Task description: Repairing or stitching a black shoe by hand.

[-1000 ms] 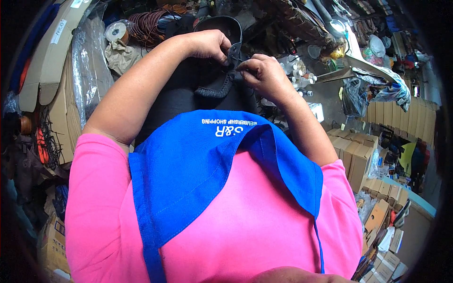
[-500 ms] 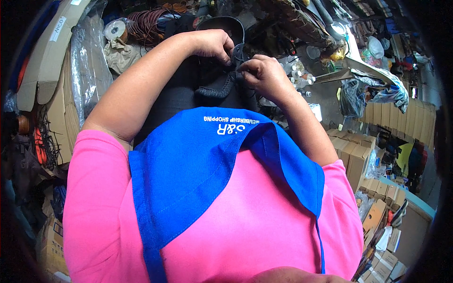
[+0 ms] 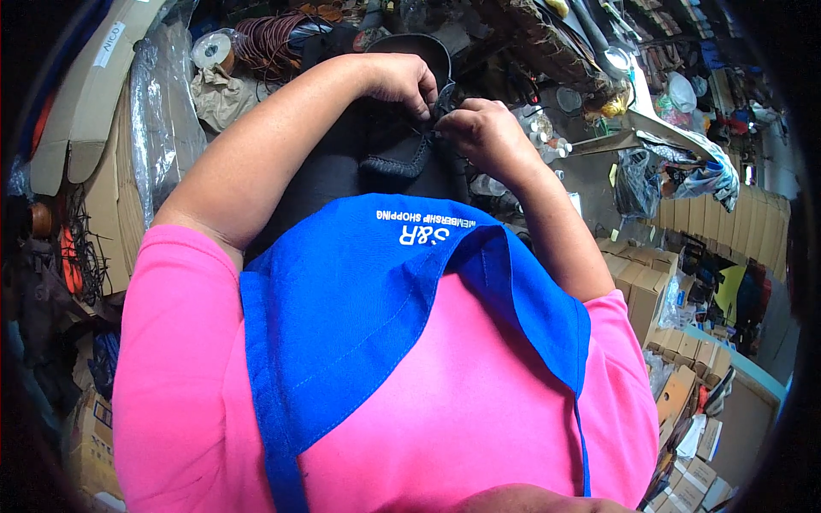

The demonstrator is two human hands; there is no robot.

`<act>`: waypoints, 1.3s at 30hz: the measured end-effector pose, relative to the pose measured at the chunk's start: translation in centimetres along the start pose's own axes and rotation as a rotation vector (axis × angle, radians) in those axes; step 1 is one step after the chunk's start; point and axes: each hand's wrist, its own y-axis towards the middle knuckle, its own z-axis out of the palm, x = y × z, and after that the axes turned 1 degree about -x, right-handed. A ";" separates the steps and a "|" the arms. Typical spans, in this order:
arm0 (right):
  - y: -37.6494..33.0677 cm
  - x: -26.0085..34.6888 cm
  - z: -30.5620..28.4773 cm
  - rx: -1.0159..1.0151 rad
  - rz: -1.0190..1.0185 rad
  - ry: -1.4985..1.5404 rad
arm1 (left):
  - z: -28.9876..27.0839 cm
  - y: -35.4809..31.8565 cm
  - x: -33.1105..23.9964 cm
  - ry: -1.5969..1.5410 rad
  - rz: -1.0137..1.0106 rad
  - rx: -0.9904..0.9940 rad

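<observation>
A black shoe (image 3: 398, 162) with a stitched, braided-looking edge lies over my dark-clothed lap at the top middle. My left hand (image 3: 404, 83) is closed at its upper side, thumb and fingers pinching the shoe's edge. Just to the right, my right hand (image 3: 487, 132) is closed in a pinch close to that same edge. What sits between the right fingertips is too small and dark to make out; it may be thread or lace. The fingertips of both hands nearly meet. Part of the shoe is hidden behind the left hand and wrist.
A blue apron (image 3: 359, 299) covers my front. Left of my arm stand cardboard sheets (image 3: 90, 111), clear plastic wrap (image 3: 158, 128) and a white spool (image 3: 211, 51). Brown cord (image 3: 265, 43) lies coiled beyond. To the right are small bottles (image 3: 547, 137) and stacked cardboard boxes (image 3: 637, 278).
The shoe and both hands have shifted slightly to the right. My right fingertips have drawn closer to my left ones at the shoe's edge.
</observation>
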 end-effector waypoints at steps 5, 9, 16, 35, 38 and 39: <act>-0.4 -0.6 1.0 -0.072 -0.015 0.123 | -0.3 -0.2 0.6 -0.027 0.010 0.032; -0.9 -0.3 1.4 -0.096 0.062 0.181 | -0.6 -0.7 0.1 0.027 0.009 0.065; 0.2 -0.5 0.6 -0.138 -0.083 0.000 | -0.4 -0.3 0.1 0.033 -0.030 0.075; -1.3 0.2 2.8 -0.215 0.068 0.197 | -0.1 -0.1 0.7 -0.035 0.034 0.055; -1.0 -0.9 2.1 -0.145 0.029 0.213 | -0.1 -0.1 0.6 -0.022 0.022 0.064; -0.8 -1.0 1.7 -0.131 0.026 0.196 | -0.1 -0.1 0.6 -0.012 0.025 0.054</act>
